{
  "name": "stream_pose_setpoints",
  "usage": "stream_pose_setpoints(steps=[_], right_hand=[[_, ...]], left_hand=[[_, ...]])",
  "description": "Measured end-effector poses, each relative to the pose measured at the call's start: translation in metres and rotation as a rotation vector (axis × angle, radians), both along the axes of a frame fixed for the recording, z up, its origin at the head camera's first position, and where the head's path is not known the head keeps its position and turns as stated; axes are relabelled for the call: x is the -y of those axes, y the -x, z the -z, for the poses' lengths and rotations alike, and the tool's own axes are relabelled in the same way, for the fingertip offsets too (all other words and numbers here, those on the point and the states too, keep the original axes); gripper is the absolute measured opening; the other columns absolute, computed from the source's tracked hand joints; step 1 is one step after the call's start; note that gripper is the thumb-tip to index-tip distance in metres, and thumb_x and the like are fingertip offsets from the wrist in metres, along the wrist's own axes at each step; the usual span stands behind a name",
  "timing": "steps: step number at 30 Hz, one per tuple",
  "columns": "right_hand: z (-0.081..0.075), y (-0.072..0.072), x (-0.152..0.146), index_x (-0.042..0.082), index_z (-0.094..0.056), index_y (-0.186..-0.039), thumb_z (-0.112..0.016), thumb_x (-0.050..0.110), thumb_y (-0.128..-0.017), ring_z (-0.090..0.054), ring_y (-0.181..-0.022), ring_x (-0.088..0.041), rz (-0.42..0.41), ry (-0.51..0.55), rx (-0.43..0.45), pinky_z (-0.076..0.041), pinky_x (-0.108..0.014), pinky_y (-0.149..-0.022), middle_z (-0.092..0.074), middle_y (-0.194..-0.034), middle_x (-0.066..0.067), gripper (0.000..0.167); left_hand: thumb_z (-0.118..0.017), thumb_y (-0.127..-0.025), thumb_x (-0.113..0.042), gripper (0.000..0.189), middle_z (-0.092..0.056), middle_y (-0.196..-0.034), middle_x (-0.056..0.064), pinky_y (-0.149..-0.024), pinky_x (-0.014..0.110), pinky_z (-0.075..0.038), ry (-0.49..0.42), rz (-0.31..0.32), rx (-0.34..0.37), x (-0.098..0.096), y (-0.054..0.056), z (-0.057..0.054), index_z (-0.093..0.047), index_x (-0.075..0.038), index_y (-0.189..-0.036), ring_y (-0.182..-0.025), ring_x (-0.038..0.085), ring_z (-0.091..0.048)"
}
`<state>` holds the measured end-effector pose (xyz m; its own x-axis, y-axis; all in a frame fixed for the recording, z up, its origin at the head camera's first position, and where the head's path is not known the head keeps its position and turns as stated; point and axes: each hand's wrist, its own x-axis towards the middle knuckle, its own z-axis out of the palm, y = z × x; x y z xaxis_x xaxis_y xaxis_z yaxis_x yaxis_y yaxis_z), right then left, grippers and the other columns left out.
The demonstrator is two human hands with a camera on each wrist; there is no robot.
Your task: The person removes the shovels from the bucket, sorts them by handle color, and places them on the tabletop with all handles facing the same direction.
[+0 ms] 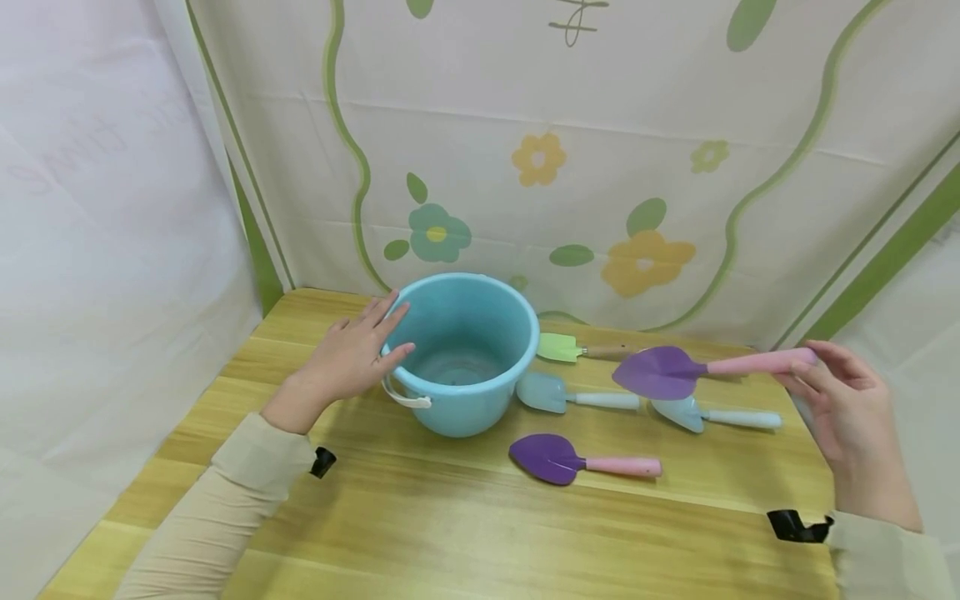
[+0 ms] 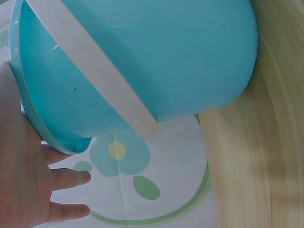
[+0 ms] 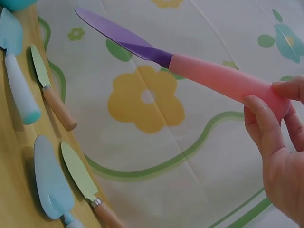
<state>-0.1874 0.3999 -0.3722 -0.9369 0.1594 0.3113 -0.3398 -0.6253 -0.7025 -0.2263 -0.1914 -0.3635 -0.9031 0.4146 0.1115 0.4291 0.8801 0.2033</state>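
Note:
My left hand (image 1: pixel 348 358) rests on the left rim of a light blue bucket (image 1: pixel 465 412), fingers straight and spread, with some reaching over the opening. The bucket stands upright, its white handle (image 2: pixel 99 76) hanging down the side. My right hand (image 1: pixel 851 408) pinches the end of the pink handle of a purple trowel (image 1: pixel 660 372) between thumb and fingers. That trowel is held above the table, its blade pointing left. Below it lies a light blue trowel (image 1: pixel 678 414). Another purple trowel (image 1: pixel 551 458) with a pink handle lies in front of the bucket's right side.
A second light blue trowel (image 1: pixel 543 393) and a green one (image 1: pixel 558 347) with a wooden handle lie right of the bucket. Another green trowel (image 3: pixel 78 168) shows in the right wrist view. A flowered curtain (image 1: pixel 465 125) hangs behind the wooden table (image 1: pixel 450 533).

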Motion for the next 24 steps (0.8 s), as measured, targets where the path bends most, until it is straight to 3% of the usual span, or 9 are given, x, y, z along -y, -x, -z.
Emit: stream_pose_setpoints(steps=[14,24], right_hand=[[0.017,-0.009,-0.021,-0.016,-0.068,-0.115,-0.044,-0.025,-0.096,-0.074,-0.088,-0.029,0.017,0.0,-0.028,-0.059,-0.04,-0.078,-0.07,-0.1,-0.02,0.031],[0.03,-0.014,-0.038,-0.021,-0.065,-0.117,-0.037,-0.027,-0.096,-0.074,-0.09,-0.035,-0.016,0.108,-0.064,-0.059,-0.045,-0.079,-0.071,-0.102,-0.026,0.035]], left_hand=[[-0.041,-0.109,-0.05,0.073,-0.009,-0.171,0.015,-0.11,0.073,-0.026,0.006,0.002,-0.003,0.0,0.0,0.0,-0.024,-0.005,-0.163,-0.153,0.043,-0.017],[-0.042,-0.109,-0.05,0.073,-0.011,-0.17,0.016,-0.11,0.073,-0.026,0.002,0.005,-0.009,0.001,0.0,0.0,-0.025,-0.004,-0.163,-0.153,0.043,-0.017]])
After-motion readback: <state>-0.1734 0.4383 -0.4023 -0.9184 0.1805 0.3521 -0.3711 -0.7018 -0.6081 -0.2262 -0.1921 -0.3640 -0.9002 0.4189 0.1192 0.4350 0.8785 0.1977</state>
